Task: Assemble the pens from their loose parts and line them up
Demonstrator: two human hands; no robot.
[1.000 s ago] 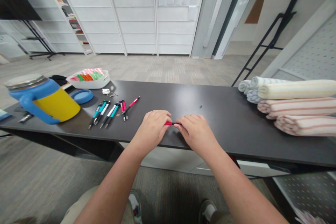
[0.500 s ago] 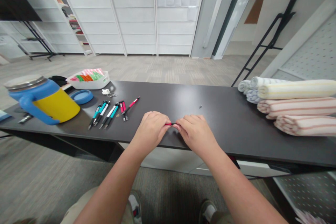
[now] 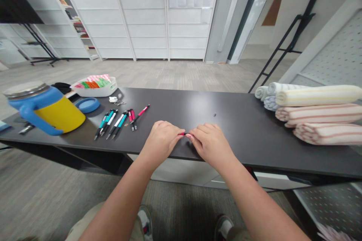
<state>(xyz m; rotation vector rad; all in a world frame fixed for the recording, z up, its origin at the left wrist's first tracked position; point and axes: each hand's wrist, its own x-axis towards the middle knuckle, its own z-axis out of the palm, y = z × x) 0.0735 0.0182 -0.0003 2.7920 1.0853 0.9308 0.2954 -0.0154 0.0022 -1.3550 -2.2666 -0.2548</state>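
Both hands meet over the front part of the dark table, one at each end of a red and black pen [image 3: 182,134]. My left hand [image 3: 164,135] is closed round the red end. Pinched in the fingers of my right hand [image 3: 209,139] is the black end. Only a short middle stretch of the pen shows; the fingers hide the rest. To the left lie several teal, white and black pens [image 3: 114,125], and beside them a few red pens [image 3: 132,119], one slanting across the others. A tiny grey piece [image 3: 215,115] rests on the table beyond my right hand.
A blue and yellow mug [image 3: 48,109] stands at the left, near a blue lid [image 3: 88,104]. Behind is a white basket [image 3: 97,91] with colourful packets. Rolled striped cloths [image 3: 322,115] are stacked at the right end of the dark table [image 3: 181,101].
Hardly anything differs. Both hands stay on the pen, with a slightly shorter stretch of it showing between them; the whole view has shifted a little.
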